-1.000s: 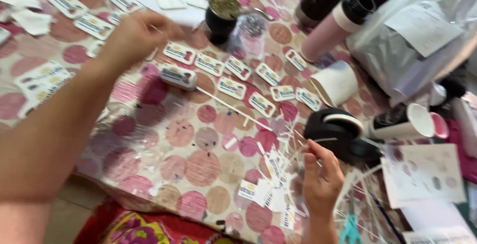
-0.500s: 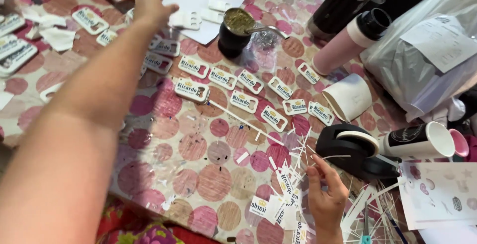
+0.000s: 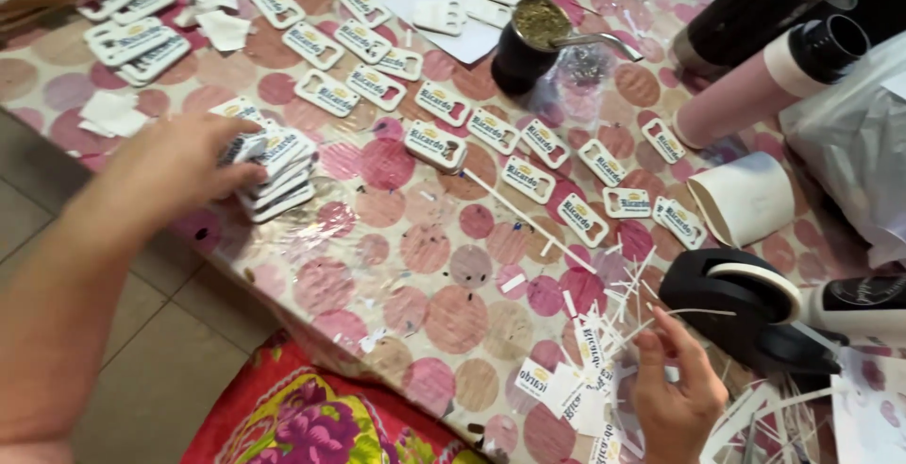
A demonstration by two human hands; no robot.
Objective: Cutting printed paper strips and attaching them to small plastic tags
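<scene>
The left hand (image 3: 179, 167) lies on the table (image 3: 377, 266), its grip closed over a small stack of white tags (image 3: 274, 173) near the table's left edge; the fingers curl across the top tag and the thumb tucks in along the stack's near side. The right hand (image 3: 675, 393) sits low at the near edge, its fingers pinched together on a thin white strip (image 3: 698, 312), just beside a loose heap of cut labels and strips (image 3: 590, 370). Between the two hands the dotted pink cloth is bare except for scraps. More single white tags (image 3: 528, 171) run in a slanting row across the middle (each with a rounded slot at one end). Behind the row stands a dark cup with a metal straw (image 3: 533, 44). To the right lie a pink bottle (image 3: 764, 82), a white cup on its side (image 3: 746, 198) and a black tape dispenser (image 3: 741, 303), the last touching the strips by the right hand.
</scene>
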